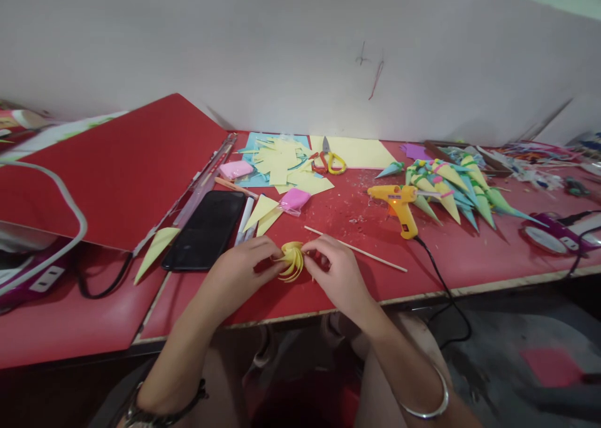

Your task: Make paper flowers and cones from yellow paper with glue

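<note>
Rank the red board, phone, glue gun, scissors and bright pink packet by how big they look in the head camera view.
1. Red board
2. Phone
3. Glue gun
4. Scissors and bright pink packet: too alike in apparent size to rank between them.

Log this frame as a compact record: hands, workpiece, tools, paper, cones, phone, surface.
left hand: pinching the workpiece's left side
right hand: fingertips at its right side, exact grip unclear
workpiece: yellow paper strips, curled
tools: yellow glue gun, corded; scissors
stick: thin, pale, lying near right hand
paper: cut yellow pieces over blue paper
cones: yellow and blue, piled right
phone: black, screen dark
surface: red tabletop
</note>
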The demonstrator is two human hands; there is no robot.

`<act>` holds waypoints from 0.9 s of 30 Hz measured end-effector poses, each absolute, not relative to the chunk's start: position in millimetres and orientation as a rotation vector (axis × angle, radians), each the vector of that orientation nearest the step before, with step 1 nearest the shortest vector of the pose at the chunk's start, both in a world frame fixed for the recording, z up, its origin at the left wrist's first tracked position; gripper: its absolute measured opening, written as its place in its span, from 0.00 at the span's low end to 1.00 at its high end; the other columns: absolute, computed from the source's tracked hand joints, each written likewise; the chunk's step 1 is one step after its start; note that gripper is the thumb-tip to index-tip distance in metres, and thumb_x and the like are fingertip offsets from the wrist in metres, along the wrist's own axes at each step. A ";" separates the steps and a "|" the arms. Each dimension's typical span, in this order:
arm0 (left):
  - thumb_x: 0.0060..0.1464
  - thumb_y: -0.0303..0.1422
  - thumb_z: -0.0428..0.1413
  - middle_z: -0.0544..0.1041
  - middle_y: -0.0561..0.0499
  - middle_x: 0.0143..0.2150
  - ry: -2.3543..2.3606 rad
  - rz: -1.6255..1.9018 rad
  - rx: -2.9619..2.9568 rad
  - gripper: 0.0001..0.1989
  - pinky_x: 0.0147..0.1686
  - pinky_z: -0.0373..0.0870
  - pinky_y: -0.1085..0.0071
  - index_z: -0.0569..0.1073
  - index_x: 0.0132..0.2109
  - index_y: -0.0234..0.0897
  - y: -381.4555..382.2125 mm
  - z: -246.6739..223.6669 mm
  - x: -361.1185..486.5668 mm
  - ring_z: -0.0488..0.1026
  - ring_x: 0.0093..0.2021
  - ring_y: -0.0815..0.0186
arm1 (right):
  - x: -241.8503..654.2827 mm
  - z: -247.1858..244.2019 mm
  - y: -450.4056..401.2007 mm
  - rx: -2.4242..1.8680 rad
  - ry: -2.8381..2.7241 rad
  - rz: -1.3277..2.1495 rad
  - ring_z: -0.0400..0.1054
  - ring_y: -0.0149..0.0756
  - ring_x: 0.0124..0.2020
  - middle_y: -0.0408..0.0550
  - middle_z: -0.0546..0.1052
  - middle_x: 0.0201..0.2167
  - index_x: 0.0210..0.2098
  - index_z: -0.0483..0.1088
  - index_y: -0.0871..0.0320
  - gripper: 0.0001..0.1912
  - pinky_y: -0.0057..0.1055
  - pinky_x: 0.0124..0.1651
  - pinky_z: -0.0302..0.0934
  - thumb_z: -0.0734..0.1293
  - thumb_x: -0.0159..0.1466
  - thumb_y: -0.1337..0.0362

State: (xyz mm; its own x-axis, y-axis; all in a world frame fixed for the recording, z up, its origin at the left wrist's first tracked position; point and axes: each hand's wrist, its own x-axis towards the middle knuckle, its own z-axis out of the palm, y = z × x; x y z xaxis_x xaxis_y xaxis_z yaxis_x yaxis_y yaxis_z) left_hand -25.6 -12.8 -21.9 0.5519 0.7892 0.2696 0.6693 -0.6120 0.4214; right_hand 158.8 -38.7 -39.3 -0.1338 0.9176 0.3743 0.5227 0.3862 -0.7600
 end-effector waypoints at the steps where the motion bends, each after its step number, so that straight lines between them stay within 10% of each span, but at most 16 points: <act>1: 0.56 0.35 0.49 0.72 0.53 0.30 1.217 0.640 2.542 0.09 0.31 0.63 0.74 0.70 0.32 0.37 -13.1 -22.1 -25.4 0.69 0.31 0.69 | 158.4 -39.1 -39.0 -1.254 -1.797 0.569 0.63 0.31 0.28 0.42 0.70 0.27 0.31 0.69 0.57 0.06 0.26 0.30 0.56 0.62 0.57 0.72; 27: 0.60 0.25 0.40 0.80 0.52 0.34 1.031 0.954 3.192 0.16 0.33 0.67 0.72 0.72 0.35 0.37 -24.6 -13.2 -16.8 0.75 0.32 0.69 | 157.0 -37.1 -43.9 -1.193 -2.020 -0.092 0.65 0.34 0.30 0.48 0.71 0.25 0.26 0.67 0.58 0.12 0.29 0.35 0.60 0.56 0.62 0.71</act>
State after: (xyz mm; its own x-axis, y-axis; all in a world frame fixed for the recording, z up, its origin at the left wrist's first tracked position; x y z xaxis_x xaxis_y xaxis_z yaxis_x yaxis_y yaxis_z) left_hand -16.8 -24.6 -13.2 0.6853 0.4324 0.5859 0.6179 -0.7711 -0.1536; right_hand 157.0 -43.9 -37.1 -0.2621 0.7157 0.6474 0.7715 0.5584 -0.3048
